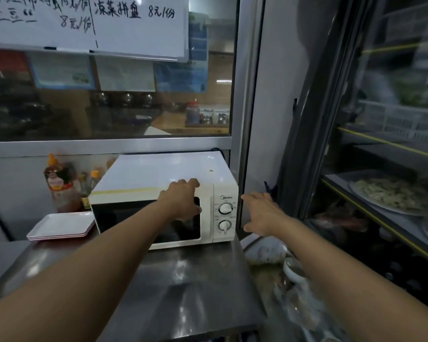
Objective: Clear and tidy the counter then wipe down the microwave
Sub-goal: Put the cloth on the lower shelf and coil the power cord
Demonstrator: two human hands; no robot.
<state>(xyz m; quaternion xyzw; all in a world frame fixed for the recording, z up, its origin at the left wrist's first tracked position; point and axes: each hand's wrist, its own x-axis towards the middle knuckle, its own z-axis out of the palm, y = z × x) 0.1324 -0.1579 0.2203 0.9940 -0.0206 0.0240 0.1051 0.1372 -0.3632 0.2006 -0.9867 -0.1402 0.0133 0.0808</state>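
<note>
Two bare forearms come in from the lower corners, with no sleeve, cuff or glove on either as far as they show. The left hand [183,198] and the right hand [263,214] are bare too: no ring, watch, band or strap shows on fingers or wrists.

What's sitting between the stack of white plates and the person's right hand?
The white microwave lies between the stack of white plates and the right hand, with the left hand on its door. The head view shows it.
</note>
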